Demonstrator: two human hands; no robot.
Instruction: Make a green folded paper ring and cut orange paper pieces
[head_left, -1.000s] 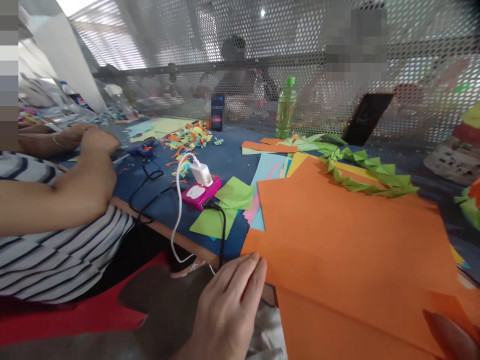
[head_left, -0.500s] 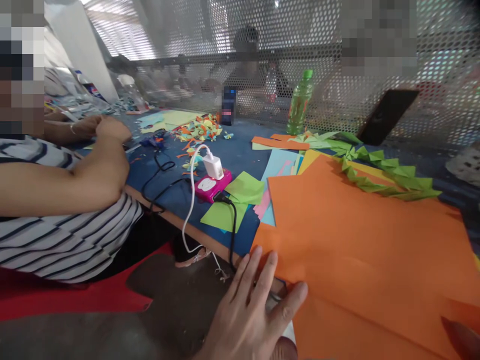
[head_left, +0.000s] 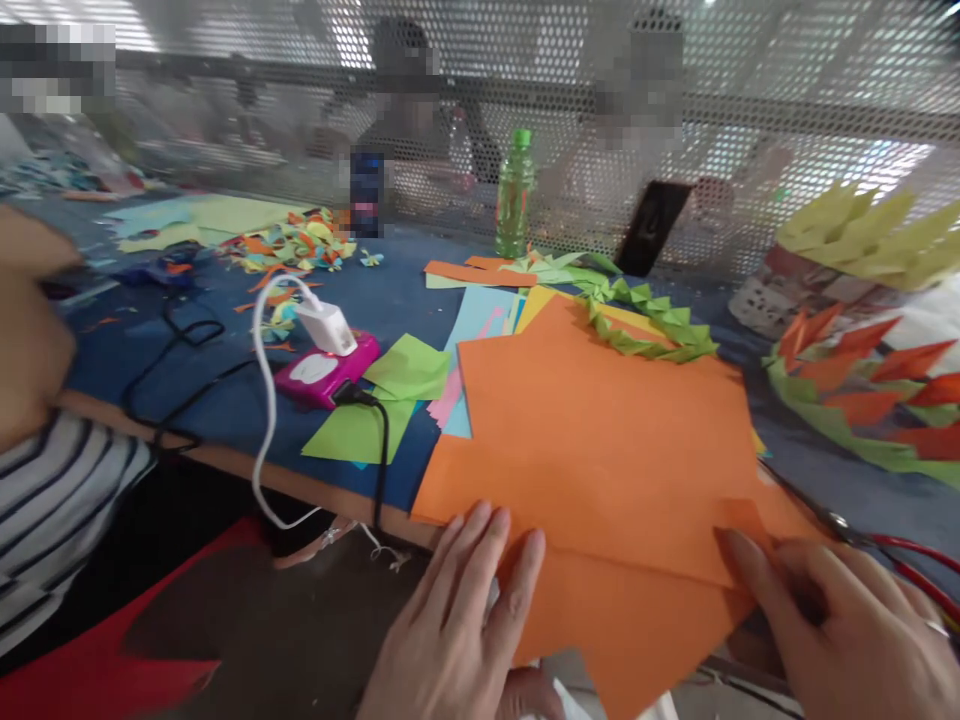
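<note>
Large orange paper sheets [head_left: 615, 430] lie stacked at the table's near edge, and part of a lower sheet hangs over it. My left hand [head_left: 457, 620] rests with its fingers stretched out on the near left edge of the sheets. At the right, my right hand [head_left: 855, 620] pinches a small folded piece of orange paper [head_left: 742, 518] between thumb and fingers, over the sheets' right side. Just beyond that hand lie scissors [head_left: 840, 522] with red handles, partly hidden by it. A green folded-paper chain [head_left: 652, 335] curves over the stack's far edge.
A pink power strip [head_left: 322, 375] holds a white charger [head_left: 326, 325] and cables. Behind stand a green bottle [head_left: 514, 195] and a phone [head_left: 654, 228]. Paper crowns [head_left: 862, 240] are at right, paper scraps [head_left: 300, 240] at far left. A person in stripes [head_left: 60, 500] sits left.
The view has turned right, bringing the scissors and paper crowns into sight. My right hand, barely visible before, now shows with the small orange piece. My left hand stays on the sheets.
</note>
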